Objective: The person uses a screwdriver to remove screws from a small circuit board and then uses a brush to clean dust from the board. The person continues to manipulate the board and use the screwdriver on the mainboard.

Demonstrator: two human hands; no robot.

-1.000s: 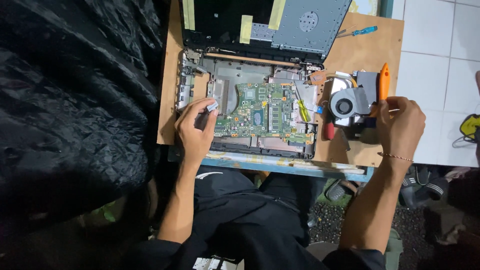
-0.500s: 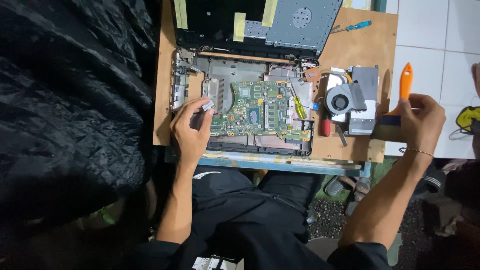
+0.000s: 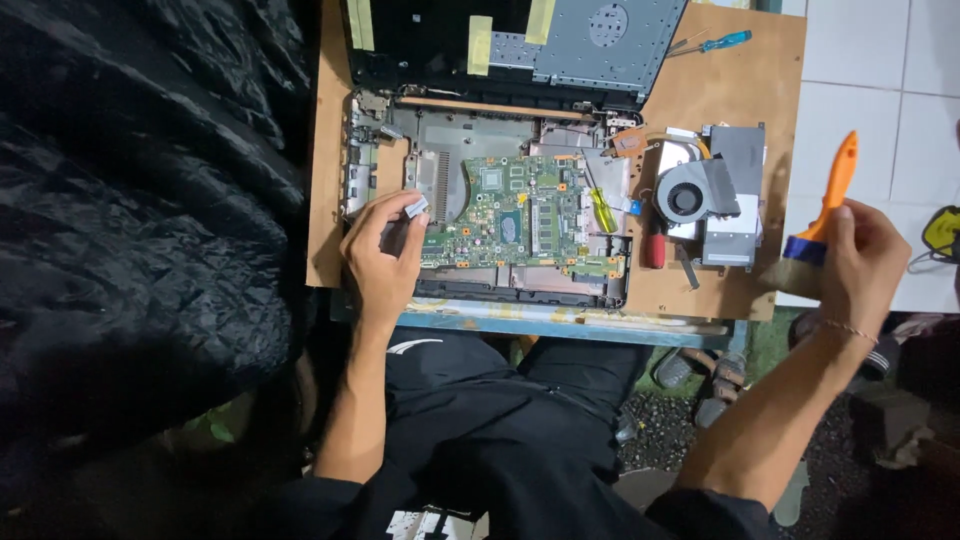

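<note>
A large crumpled black plastic sheet [image 3: 140,230] fills the left of the view, beside a brown wooden work board [image 3: 720,110] that lies on a blue-edged table. On the board sits an opened laptop chassis [image 3: 490,210], its dark grey lid [image 3: 560,40] folded back and marked with three yellow tape strips. One green circuit board [image 3: 510,215] lies exposed in the chassis.

Compared with half a second earlier, the right hand [image 3: 860,265] has moved further out past the board's right edge, over the white floor tiles, and the brush it carries now stands more upright; a second ago that hand was low beside the fan. The left hand [image 3: 385,255] has stayed at the chassis's left side.

The right hand is closed around one paintbrush with an orange plastic handle and blue ferrule [image 3: 825,215], its bristles pointing down and left, clear of the board. The left hand rests on the lower left of the chassis, fingers curled and pinching one small pale grey rectangular piece [image 3: 415,207] between thumb and forefinger.

To the right of the chassis lies one grey cooling fan with copper heat pipe [image 3: 700,195]. Three screwdrivers show: a yellow-handled one [image 3: 600,210] on the circuit board, a red-handled one [image 3: 655,250] just beside the chassis, and a blue-handled one [image 3: 715,42] at the board's top.
</note>
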